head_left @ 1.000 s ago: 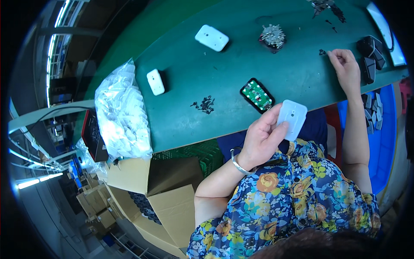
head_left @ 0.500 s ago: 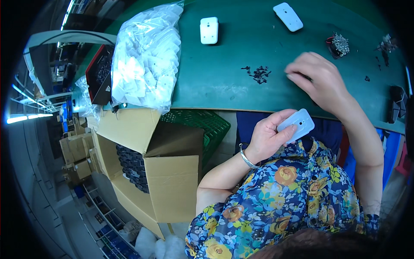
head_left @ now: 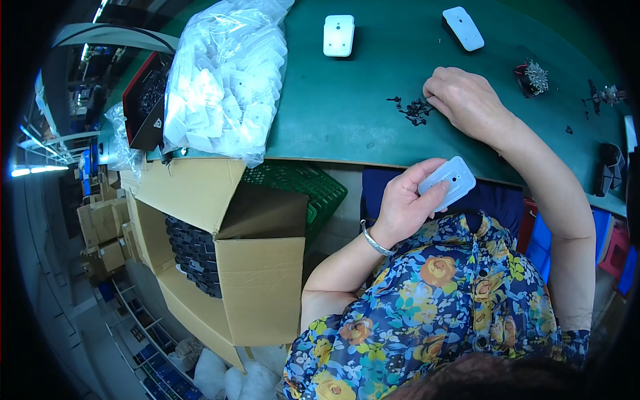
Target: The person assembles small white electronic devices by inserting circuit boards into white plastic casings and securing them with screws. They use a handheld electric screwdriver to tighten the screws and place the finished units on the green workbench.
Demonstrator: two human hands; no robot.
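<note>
My left hand (head_left: 411, 201), with a silver bangle at the wrist, grips a white plastic cover (head_left: 456, 185) with rounded corners and a small dark hole. It is held just in front of the table's near edge. My right hand (head_left: 461, 100) is down at the right side of a loose pile of small black parts (head_left: 415, 111) on the green table (head_left: 347, 127). Its fingers are bent together at the pile; whatever lies between the fingertips is too small to make out. Two more white plastic pieces, one upright (head_left: 339, 36) and one slanted (head_left: 463, 29), lie farther back.
A clear bag of white plastic parts (head_left: 227, 87) fills the table's left, beside a dark box of small parts (head_left: 148, 100). Below stand an open carton (head_left: 260, 287) with black pieces and a green crate (head_left: 327, 200). A bundle of silvery pins (head_left: 535, 78) sits at right.
My right hand has moved left and down to the black parts, its fingers closing there. My left hand still holds the white cover. The view has shifted slightly.
</note>
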